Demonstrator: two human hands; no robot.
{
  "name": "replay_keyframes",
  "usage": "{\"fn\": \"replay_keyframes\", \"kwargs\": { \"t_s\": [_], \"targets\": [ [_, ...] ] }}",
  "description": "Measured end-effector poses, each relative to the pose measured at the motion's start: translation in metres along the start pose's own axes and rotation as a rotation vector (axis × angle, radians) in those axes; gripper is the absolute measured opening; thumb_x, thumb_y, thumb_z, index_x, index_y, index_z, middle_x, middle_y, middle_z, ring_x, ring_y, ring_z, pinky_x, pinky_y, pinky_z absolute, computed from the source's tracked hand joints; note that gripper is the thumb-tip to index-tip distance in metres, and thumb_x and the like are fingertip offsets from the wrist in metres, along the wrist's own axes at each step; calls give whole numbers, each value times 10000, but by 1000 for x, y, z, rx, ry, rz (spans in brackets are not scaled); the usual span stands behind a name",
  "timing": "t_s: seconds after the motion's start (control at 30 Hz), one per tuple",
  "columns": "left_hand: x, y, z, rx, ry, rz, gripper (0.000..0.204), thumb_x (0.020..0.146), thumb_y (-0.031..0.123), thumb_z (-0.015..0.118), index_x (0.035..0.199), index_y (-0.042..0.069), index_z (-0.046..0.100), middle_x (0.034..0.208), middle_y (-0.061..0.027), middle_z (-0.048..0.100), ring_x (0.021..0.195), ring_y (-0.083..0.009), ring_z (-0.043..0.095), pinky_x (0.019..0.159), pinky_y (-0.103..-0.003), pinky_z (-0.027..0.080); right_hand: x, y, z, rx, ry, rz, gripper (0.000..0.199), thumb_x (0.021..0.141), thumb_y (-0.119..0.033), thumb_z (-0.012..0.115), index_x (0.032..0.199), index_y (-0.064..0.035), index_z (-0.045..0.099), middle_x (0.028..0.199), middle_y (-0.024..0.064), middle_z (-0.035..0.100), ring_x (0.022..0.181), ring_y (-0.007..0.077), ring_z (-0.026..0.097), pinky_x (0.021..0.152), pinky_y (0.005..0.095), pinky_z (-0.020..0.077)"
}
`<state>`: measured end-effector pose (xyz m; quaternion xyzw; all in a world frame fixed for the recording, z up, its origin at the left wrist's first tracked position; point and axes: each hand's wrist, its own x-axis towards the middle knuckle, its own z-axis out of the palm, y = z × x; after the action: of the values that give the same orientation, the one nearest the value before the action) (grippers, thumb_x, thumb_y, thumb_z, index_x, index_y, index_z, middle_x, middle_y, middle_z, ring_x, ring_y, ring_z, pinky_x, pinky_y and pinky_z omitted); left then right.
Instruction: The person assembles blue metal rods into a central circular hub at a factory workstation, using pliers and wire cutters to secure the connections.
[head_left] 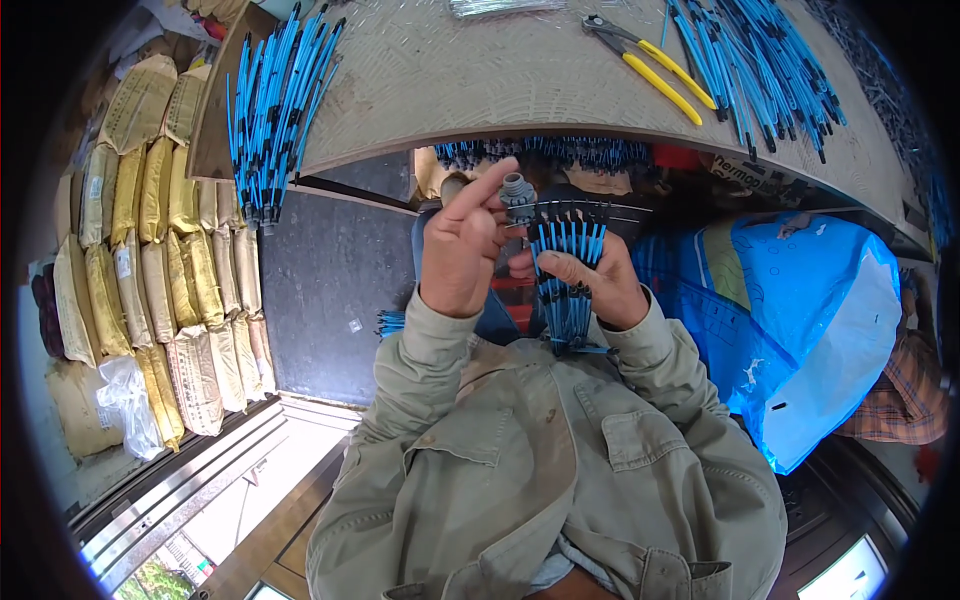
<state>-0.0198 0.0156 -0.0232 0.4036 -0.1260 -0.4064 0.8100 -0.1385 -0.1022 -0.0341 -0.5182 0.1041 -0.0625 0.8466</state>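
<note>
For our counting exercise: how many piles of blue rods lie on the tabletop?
2: the left pile juts over the front edge of the tabletop; the right pile lies beside the yellow-handled pliers. More may be hidden beyond the view.

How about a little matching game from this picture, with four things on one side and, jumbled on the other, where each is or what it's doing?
Things:
1. right hand
2. pliers
3. long packages
4. plastic sheeting

Places and states:
A. piled in rows at the picture's left
B. gripping a fan of blue-and-black rods
C. blue and bulky, at the picture's right
D. yellow-handled, lying on the tabletop

Pairs: 1-B, 2-D, 3-A, 4-C
</note>
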Motion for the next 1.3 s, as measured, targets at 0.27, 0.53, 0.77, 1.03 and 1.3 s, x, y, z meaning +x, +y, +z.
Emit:
{"fn": "replay_keyframes", "kwargs": {
  "t_s": [0.27,0.53,0.77,1.03,1.3],
  "targets": [
    [-12,-11,18,245,94,239,444,834,-38,604,1257,-48,472,1121,-106,583,965,-154,592,839,-250,479,-2,-2,5,-61,113,-73,278,872,-142,620,1108,-2,576,835,-10,615,731,45,520,672,192,427],
    [-14,-12,18,344,63,268,402,848,-53,575,1240,-64,486,1153,-122,579,1020,-147,567,878,-258,460,-5,-7,4,-34,120,-52,201,882,-151,612,1032,-18,594,775,-58,572,664,19,457,595,181,374],
    [-17,-12,20,351,73,290,400,846,-48,581,1235,-66,489,1127,-113,590,1011,-146,567,868,-255,463,-5,-4,8,-20,125,-95,241,886,-170,612,1071,-19,581,802,-56,581,687,18,465,609,181,384],
    [-18,-9,28,225,126,236,395,820,-35,625,1201,-61,520,1091,-100,600,963,-139,582,849,-249,469,-4,-1,8,5,107,-97,291,890,-148,602,1142,-8,561,924,-25,606,788,33,504,697,201,429],
    [-17,-16,15,452,250,381,339,831,31,645,1149,-56,567,1058,-72,602,966,-128,564,840,-242,448,-2,1,11,-240,91,-134,238,879,-120,612,1084,-7,566,901,-12,606,773,44,515,685,202,431]
  ]
}}
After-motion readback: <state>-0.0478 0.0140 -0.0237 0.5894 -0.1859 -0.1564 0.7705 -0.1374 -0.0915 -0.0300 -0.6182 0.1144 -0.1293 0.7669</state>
